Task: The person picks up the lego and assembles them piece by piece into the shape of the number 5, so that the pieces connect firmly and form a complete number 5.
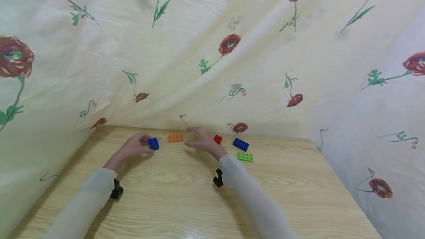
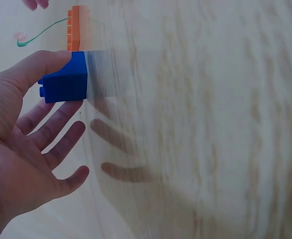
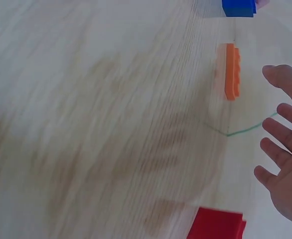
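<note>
Nearest on the wooden table [image 1: 186,194], the green brick [image 1: 245,156] lies flat, with a long blue brick [image 1: 241,144] just behind it. The right hand [image 1: 203,141] hovers with its fingers spread, its grip apart and holding nothing, between the red brick [image 1: 217,139] and the orange brick [image 1: 175,138]. The left hand [image 1: 135,145] has its grip clamped on the small blue brick [image 1: 153,144], thumb on top, low over the table. Behind hangs the flowered cloth [image 1: 212,54].

Wooden table [image 1: 186,202] with orange brick [image 1: 175,138], red brick [image 1: 217,139], blue brick [image 1: 240,144], green brick [image 1: 245,156].
</note>
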`<state>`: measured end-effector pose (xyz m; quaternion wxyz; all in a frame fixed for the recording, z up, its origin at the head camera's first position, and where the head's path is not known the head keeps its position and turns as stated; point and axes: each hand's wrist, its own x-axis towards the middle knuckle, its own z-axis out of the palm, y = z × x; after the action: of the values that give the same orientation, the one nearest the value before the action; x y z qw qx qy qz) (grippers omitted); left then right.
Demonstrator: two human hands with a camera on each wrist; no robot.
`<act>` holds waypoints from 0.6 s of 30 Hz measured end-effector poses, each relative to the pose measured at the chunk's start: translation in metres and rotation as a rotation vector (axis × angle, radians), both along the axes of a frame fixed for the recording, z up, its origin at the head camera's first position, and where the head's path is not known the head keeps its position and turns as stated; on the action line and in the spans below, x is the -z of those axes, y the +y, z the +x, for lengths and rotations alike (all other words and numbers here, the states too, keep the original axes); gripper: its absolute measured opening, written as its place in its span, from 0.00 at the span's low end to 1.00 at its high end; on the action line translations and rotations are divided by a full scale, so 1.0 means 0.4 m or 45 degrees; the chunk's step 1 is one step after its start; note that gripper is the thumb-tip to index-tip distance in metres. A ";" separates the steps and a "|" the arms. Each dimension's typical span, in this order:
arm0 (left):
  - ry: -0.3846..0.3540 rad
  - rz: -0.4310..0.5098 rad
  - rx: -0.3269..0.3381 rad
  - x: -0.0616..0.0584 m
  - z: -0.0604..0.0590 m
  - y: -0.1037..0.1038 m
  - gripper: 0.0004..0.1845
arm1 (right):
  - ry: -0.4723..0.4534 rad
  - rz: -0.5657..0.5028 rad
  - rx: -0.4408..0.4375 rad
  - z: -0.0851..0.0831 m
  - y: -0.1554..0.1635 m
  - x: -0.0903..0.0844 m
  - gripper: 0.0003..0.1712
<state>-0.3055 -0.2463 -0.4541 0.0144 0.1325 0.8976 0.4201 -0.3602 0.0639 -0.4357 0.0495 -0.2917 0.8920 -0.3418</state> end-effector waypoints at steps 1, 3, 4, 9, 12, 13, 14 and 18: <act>-0.013 -0.003 -0.010 0.001 -0.002 -0.001 0.27 | -0.007 0.000 -0.001 -0.003 -0.008 0.002 0.36; -0.033 -0.013 -0.020 0.003 -0.006 -0.002 0.27 | -0.019 0.007 -0.001 -0.010 -0.023 0.005 0.36; -0.040 -0.020 -0.024 0.004 -0.008 -0.003 0.27 | -0.030 0.003 -0.002 -0.012 -0.030 0.006 0.36; -0.046 -0.042 -0.043 0.009 -0.015 -0.009 0.26 | -0.076 -0.006 -0.003 -0.024 -0.056 0.018 0.35; -0.030 -0.041 -0.026 0.011 -0.017 -0.010 0.27 | -0.090 0.001 0.001 -0.033 -0.069 0.028 0.34; -0.031 -0.037 -0.026 0.010 -0.017 -0.010 0.26 | -0.094 0.002 0.004 -0.035 -0.072 0.030 0.33; -0.033 -0.034 -0.024 0.009 -0.017 -0.009 0.26 | -0.096 0.007 0.005 -0.037 -0.075 0.033 0.33; -0.057 -0.031 -0.032 0.004 -0.016 -0.008 0.26 | -0.121 -0.009 -0.006 -0.042 -0.085 0.038 0.32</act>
<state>-0.3119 -0.2496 -0.4557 0.0309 0.1117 0.9037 0.4123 -0.3770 0.0297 -0.4508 0.0914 -0.2774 0.8868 -0.3582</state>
